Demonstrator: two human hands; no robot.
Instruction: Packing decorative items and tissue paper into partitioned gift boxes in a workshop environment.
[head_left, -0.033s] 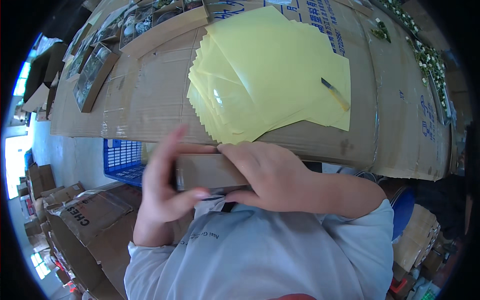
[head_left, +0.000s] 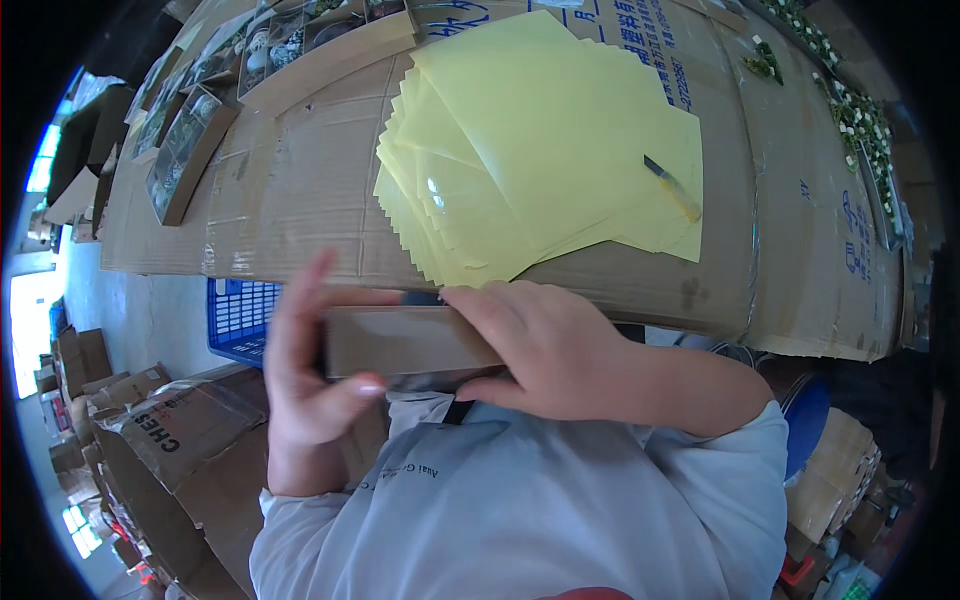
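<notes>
Just off the near edge of the table, a narrow brown cardboard box (head_left: 410, 341) is held level in front of my shirt. My right hand (head_left: 550, 350) grips its right end, with the fingers over the far side and the thumb below. At the other end, my left hand (head_left: 305, 370) cups the box, its thumb along the near lower edge. One raised left finger is blurred. A fanned stack of yellow sheets (head_left: 545, 130) lies on the table beyond my hands. On the sheets rests a cutter knife (head_left: 672, 187) with a yellow handle.
Cardboard covers the table (head_left: 300, 190). Shallow boxes of small ornaments (head_left: 190, 155) stand at the far left. White-flowered greenery (head_left: 862, 130) lines the right side. Below the table edge are a blue plastic basket (head_left: 238, 315) and large cartons (head_left: 190, 430); a blue round stool (head_left: 806, 420) stands right.
My left hand has shifted a little to the left, and the cardboard box has come leftward with it. The right hand stays nearly in place at the right end.
</notes>
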